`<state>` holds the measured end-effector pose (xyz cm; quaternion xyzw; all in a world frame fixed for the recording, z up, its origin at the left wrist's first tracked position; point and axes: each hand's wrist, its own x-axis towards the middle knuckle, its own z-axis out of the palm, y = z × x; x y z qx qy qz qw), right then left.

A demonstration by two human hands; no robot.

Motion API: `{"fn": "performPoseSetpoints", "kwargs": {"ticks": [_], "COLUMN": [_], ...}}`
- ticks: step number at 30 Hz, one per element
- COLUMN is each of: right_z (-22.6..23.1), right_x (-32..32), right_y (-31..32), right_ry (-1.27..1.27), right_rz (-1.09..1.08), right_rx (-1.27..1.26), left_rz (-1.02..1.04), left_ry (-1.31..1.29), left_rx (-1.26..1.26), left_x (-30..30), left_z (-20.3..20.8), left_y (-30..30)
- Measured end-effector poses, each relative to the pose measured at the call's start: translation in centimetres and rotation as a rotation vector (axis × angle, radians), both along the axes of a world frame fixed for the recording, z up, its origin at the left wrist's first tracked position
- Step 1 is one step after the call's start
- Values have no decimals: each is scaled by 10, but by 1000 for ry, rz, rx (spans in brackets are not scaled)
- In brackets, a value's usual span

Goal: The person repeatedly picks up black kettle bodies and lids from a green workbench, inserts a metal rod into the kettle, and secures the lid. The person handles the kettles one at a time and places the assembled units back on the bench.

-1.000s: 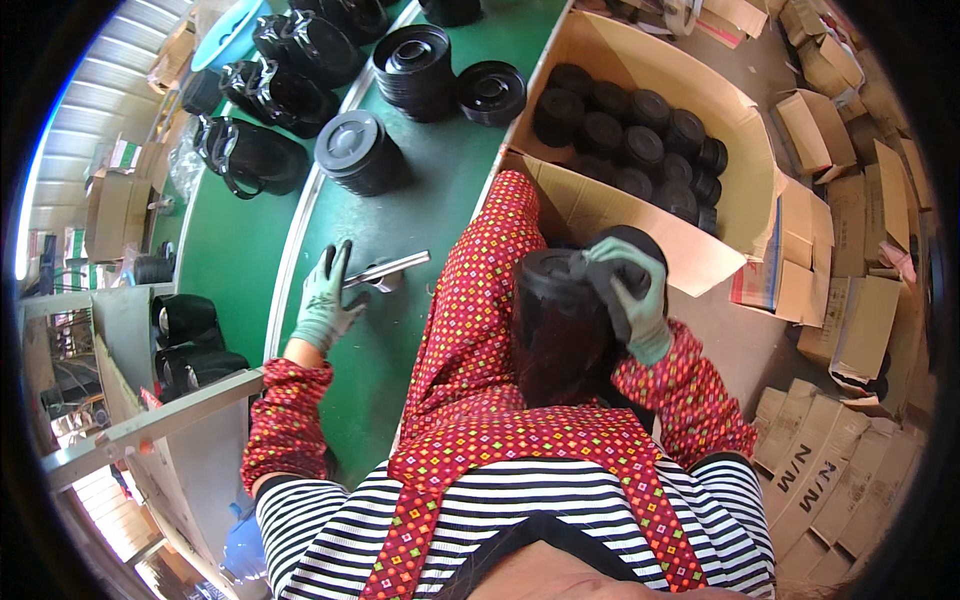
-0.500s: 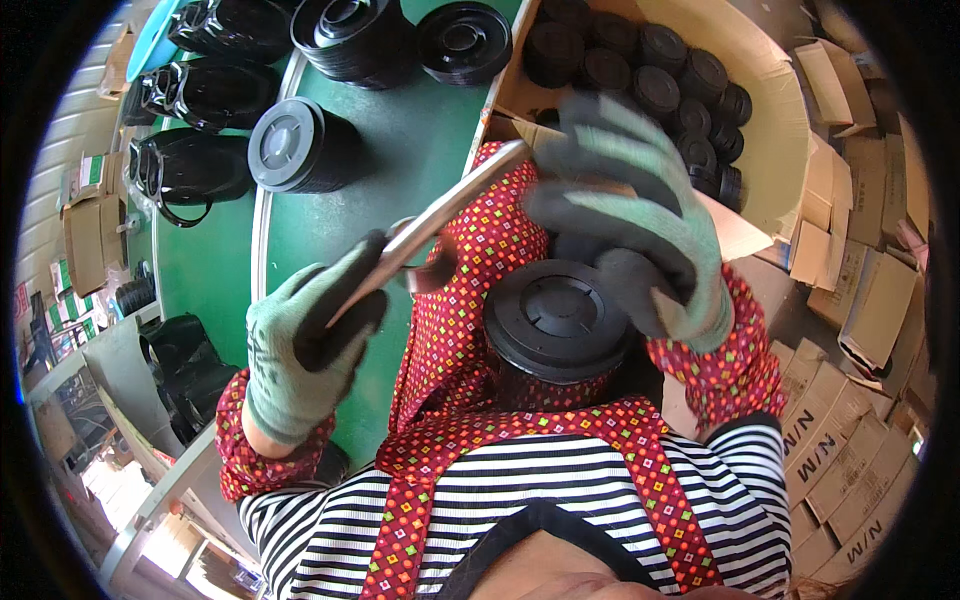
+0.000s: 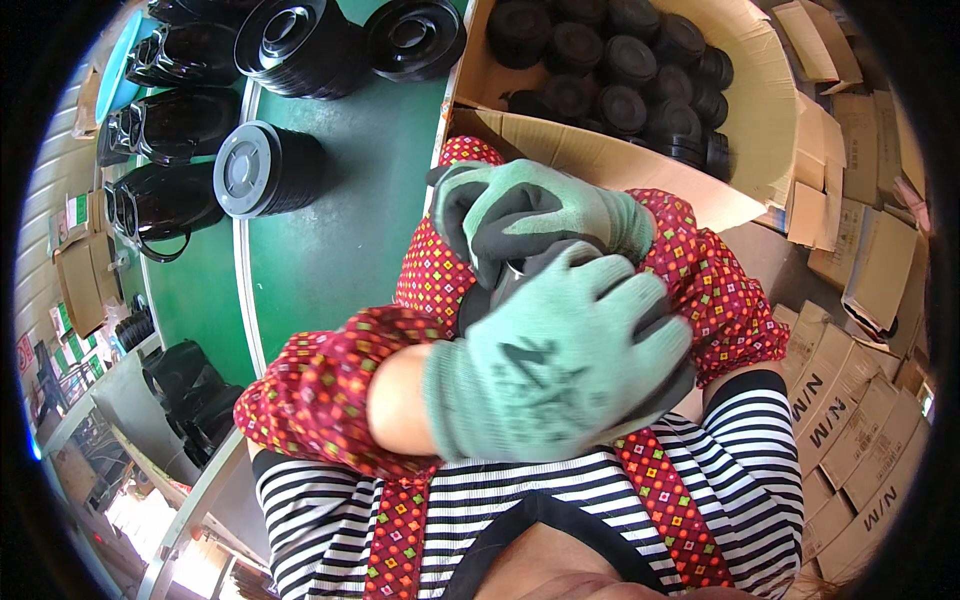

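Note:
My left hand (image 3: 565, 360), in a green and black work glove, reaches across my lap with its fingers curled. Its back hides most of what lies under it. Just beyond it my right hand (image 3: 535, 210), gloved alike, is bent with its fingers closed, and the two hands touch or nearly touch. A small shiny bit shows between them, and what either hand grips is hidden. Under the hands a dark, round-edged thing (image 3: 472, 312) peeks out on my lap; it is mostly covered. The long bar seen earlier is not visible.
A green table (image 3: 340, 235) at the left carries a stack of black lids (image 3: 268, 170), more black lid stacks (image 3: 300, 50) and glossy black jugs (image 3: 165, 208). Ahead, an open cardboard box (image 3: 590, 150) holds several black lid stacks. Flattened cartons (image 3: 850, 440) lie at the right.
My left hand has moved right over my lap, and my right hand has moved left to meet it. The bar and the black lid stack in my lap are now covered. The view has shifted slightly.

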<state>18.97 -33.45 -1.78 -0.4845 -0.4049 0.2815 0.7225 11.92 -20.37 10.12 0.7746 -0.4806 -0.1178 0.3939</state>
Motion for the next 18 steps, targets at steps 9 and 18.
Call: {"fn": "performPoseSetpoints", "kwargs": {"ticks": [9, 18], "right_z": [-28, 11], "right_x": [-27, -66], "right_y": [6, -22], "right_ry": [106, -696], "right_rz": [-46, -829], "right_rx": [223, -379], "left_rz": [88, -226], "left_ry": [-41, 240], "left_rx": [392, -419], "left_x": [-20, 1], "left_z": [8, -19], "left_y": [-47, 33]}}
